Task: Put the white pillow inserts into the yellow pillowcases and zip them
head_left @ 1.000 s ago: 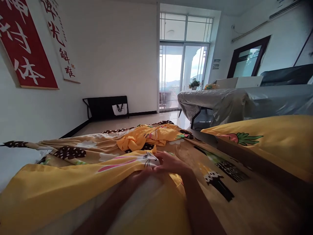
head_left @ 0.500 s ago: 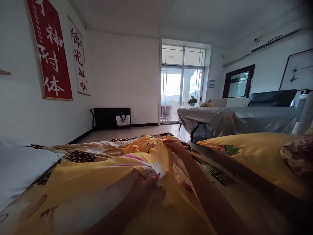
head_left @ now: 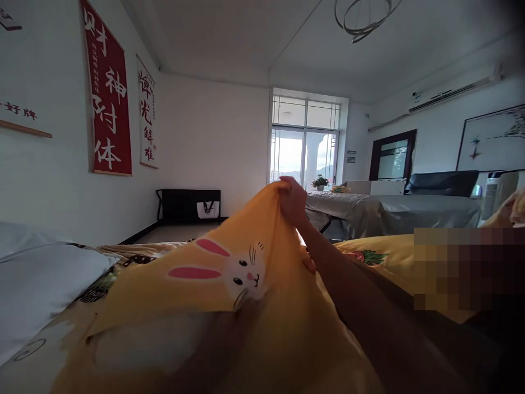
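A yellow pillowcase (head_left: 213, 295) with a white rabbit print is stretched up in front of me. My right hand (head_left: 293, 200) is closed around its upper corner and holds it raised in a peak. My left hand (head_left: 250, 312) is dark and smeared at the near edge, below the rabbit's face, and appears closed on the cloth there. Beside my left forearm, a whitish padded shape (head_left: 143, 342) shows at the pillowcase's opening; how far it reaches inside is hidden.
A white pillow (head_left: 36, 279) lies at left, on patterned bedding. To the right lies another yellow pillow (head_left: 394, 254) with a fruit print, near a partly pixelated person (head_left: 508, 210). Beyond stand a plastic-covered table (head_left: 381, 210) and a black folded frame (head_left: 180, 205) against the wall.
My right hand has risen, pulling the pillowcase corner up off the bed and stretching the rabbit print flat. My left hand stays low at the near edge. The view has tilted upward.
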Demonstrator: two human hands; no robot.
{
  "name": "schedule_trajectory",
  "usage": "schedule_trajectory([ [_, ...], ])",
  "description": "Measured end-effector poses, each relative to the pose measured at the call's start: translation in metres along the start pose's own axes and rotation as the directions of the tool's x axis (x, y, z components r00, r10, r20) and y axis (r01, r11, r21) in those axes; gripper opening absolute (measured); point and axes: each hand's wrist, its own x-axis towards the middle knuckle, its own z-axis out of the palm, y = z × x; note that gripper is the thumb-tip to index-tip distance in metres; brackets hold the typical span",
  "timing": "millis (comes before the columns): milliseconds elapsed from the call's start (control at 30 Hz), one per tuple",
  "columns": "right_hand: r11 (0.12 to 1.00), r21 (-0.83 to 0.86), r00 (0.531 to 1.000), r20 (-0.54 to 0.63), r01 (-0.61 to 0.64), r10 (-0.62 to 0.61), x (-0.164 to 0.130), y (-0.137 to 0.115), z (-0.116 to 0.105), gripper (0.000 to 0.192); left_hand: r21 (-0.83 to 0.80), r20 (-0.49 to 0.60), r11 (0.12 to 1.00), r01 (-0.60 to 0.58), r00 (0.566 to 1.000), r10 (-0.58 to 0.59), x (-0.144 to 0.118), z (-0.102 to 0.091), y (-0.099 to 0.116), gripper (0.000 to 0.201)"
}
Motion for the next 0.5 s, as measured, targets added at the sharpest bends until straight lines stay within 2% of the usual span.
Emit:
schedule_trajectory([
  [33, 1.0, -0.016, 1.0, -0.004, 0.006, -0.006, 0.004, -0.005, -0.001, 0.042, 0.048, -0.029, 0.998, -0.031, 0.999, 0.032, -0.003, -0.004, 0.004, 0.038],
  [133, 0.994, -0.028, 0.985, 0.138, 0.104, -0.099, 0.013, -0.019, -0.002, 0.042, 0.064, -0.119, 0.997, -0.045, 0.992, 0.053, -0.007, -0.015, 0.008, 0.041],
  [167, 0.992, -0.025, 0.984, 0.129, 0.124, -0.12, 0.015, -0.023, -0.002, 0.042, 0.035, -0.151, 0.998, -0.047, 0.987, 0.051, -0.008, -0.017, 0.007, 0.041],
  [233, 0.995, -0.031, 0.995, 0.012, 0.1, -0.1, 0.019, -0.03, -0.002, 0.044, -0.023, -0.178, 0.998, -0.051, 0.983, 0.046, -0.009, -0.019, 0.004, 0.042],
  [300, 0.995, -0.053, 0.996, -0.042, 0.081, -0.083, 0.022, -0.037, -0.003, 0.047, -0.045, -0.154, 0.998, -0.041, 0.988, 0.033, -0.012, -0.019, 0.002, 0.041],
  [400, 0.986, -0.14, 0.994, -0.053, 0.089, -0.097, 0.02, -0.042, -0.003, 0.045, 0.0, -0.051, 0.997, -0.078, 0.996, 0.078, -0.027, -0.023, 0.004, 0.031],
  [500, 0.96, -0.263, 0.987, -0.096, 0.097, -0.126, 0.012, -0.041, -0.002, 0.043, 0.017, 0.024, 0.991, -0.132, 0.991, 0.131, -0.044, -0.039, 0.015, 0.024],
])
